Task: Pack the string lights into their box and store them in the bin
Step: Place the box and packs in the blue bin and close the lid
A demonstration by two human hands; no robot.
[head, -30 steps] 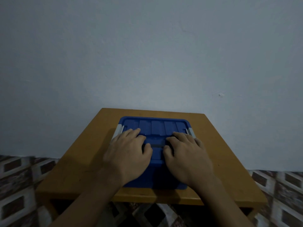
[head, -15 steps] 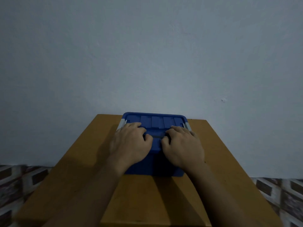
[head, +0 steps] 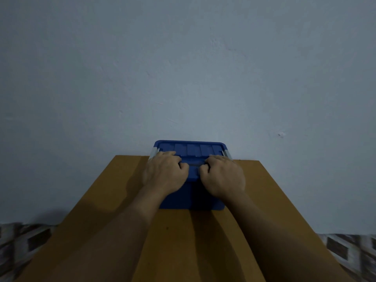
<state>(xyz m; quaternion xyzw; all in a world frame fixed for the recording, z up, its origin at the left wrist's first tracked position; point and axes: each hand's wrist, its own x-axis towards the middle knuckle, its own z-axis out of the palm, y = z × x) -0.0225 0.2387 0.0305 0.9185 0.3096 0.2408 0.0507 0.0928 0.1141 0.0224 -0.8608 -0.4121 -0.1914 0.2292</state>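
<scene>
head view:
bin location: blue bin (head: 191,200) sits at the far end of the table (head: 122,190), by the wall (head: 183,68), with its lid (head: 192,148) on.
grip: left hand (head: 164,174) and right hand (head: 223,176) lie on the lid, fingers bent, inner fingertips tucked at the centre ridge. Can't tell if they clamp it or only press down.
handling: probably rigid plastic, smooth, and light if it holds only lights. Likely slides easily on the wood.
hold points: lid ridge for pushing. For lifting, the sides under the grey latches (head: 153,153).
hidden: string lights and box not visible, presumably inside. Hands cover most of the lid, so latch engagement is unclear.
blurred: floor (head: 20,241) pattern smeared.
</scene>
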